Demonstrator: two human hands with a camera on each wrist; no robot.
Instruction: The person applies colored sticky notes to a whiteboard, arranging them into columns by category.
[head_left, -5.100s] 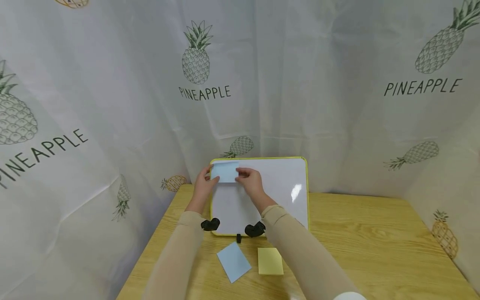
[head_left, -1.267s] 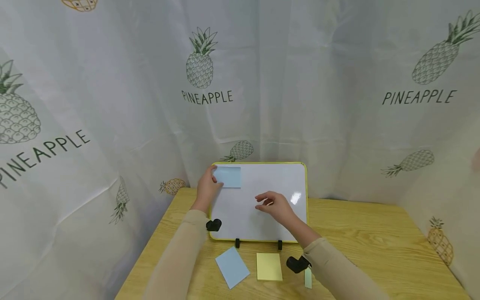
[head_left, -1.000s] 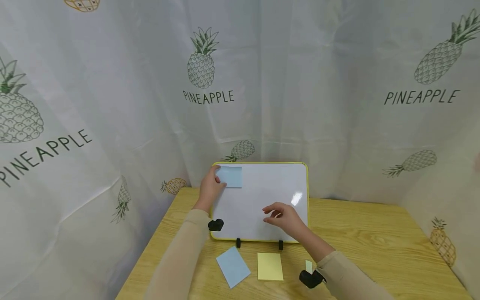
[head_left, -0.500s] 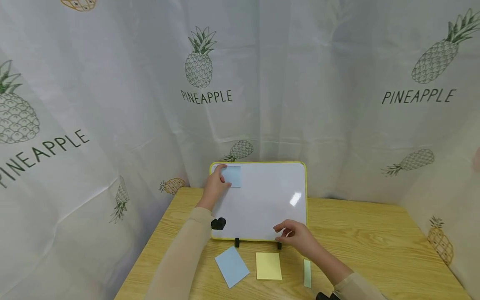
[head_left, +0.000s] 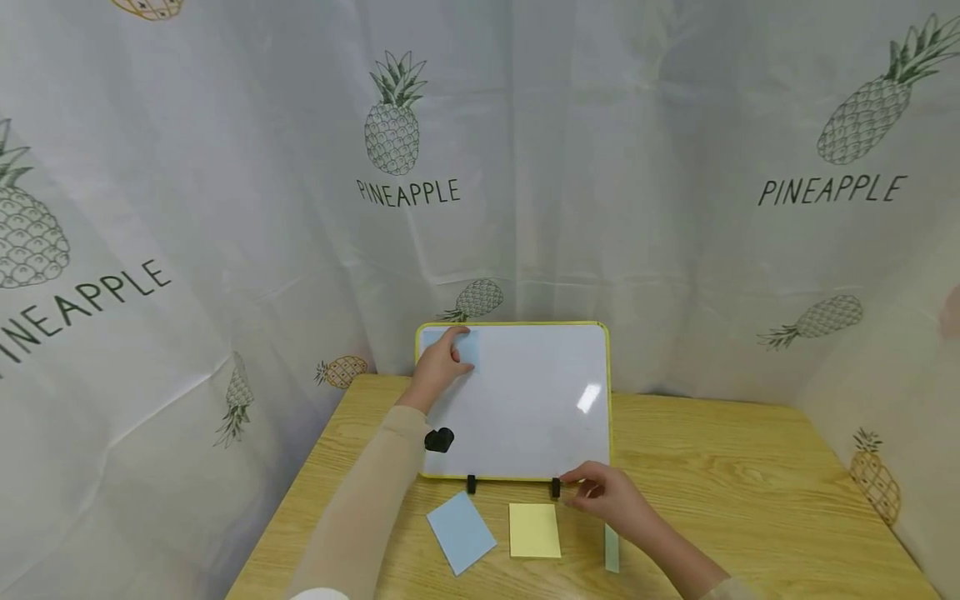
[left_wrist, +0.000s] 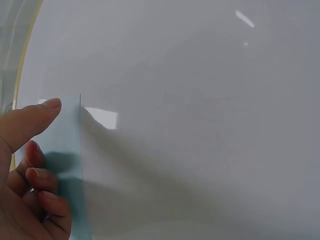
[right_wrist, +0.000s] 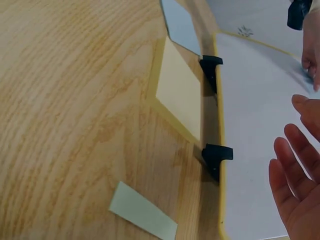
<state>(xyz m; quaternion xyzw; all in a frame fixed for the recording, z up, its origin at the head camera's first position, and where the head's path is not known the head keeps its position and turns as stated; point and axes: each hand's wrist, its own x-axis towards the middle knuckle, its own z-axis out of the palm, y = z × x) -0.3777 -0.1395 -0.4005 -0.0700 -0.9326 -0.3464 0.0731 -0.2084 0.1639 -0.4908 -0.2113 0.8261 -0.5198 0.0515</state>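
A pale blue sticky note (head_left: 473,348) lies on the upper left of the whiteboard (head_left: 532,408). My left hand (head_left: 439,367) is over it and covers most of it in the head view, index finger near the top edge and thumb near the bottom. From the left wrist, the thumb lies extended on the note (left_wrist: 68,135) and the other fingers bend loosely against its surface. My right hand (head_left: 611,498) hovers by the board's lower right corner, fingers relaxed and spread in the right wrist view, with nothing in them.
On the wooden table (head_left: 720,475), before the board, lie a blue sticky pad (head_left: 461,532), a yellow pad (head_left: 535,531) and a narrow green strip (head_left: 612,550) partly under my right arm. Black feet (head_left: 471,484) support the board. A pineapple-print curtain (head_left: 600,208) hangs behind.
Both hands held the note's sides earlier. My right hand has let go and moved down and right to the board's lower corner. My left hand has slid rightward across the note.
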